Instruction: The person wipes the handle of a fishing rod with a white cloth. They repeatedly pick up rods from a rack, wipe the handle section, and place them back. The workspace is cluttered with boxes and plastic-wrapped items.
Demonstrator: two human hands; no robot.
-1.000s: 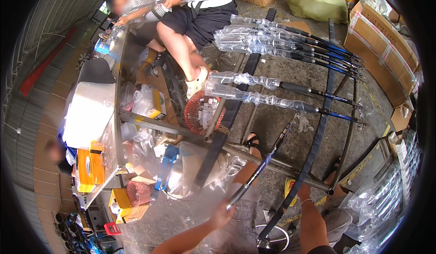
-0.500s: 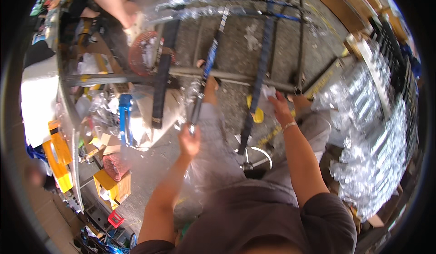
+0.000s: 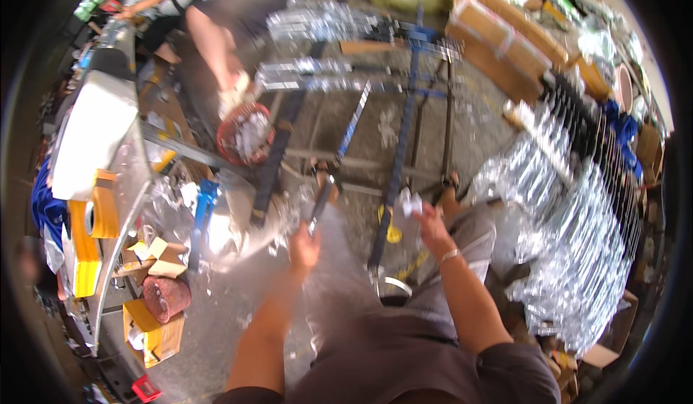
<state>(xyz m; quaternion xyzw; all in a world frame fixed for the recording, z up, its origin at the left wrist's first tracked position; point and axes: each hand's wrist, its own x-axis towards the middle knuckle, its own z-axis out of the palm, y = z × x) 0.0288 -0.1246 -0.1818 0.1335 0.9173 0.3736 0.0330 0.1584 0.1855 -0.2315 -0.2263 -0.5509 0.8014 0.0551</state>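
My left hand (image 3: 304,251) is closed around the near end of a long, slim rod (image 3: 323,200), dark with a blue patterned stretch further up. The rod points away from me, over the rack and between its two dark padded bars (image 3: 396,164). In my right hand (image 3: 434,229), thumb and fingers pinch a crumpled white wad (image 3: 410,204), paper or cloth, just right of the right-hand bar. Across the far part of the rack lie several similar rods in clear plastic wrap (image 3: 310,79).
Plastic-wrapped rods (image 3: 570,245) are piled at the right beside cardboard boxes (image 3: 498,43). On the left are a bench (image 3: 119,249) with yellow tape rolls (image 3: 105,205), a red basket (image 3: 222,142) of white scraps and an open yellow box (image 3: 162,342). Another person's leg (image 3: 209,39) shows at far left.
The view has tipped up and shifted, so the rack and basket appear lower. Both hands keep their holds on the rod and white wad; the rod's near end is still in my left hand.
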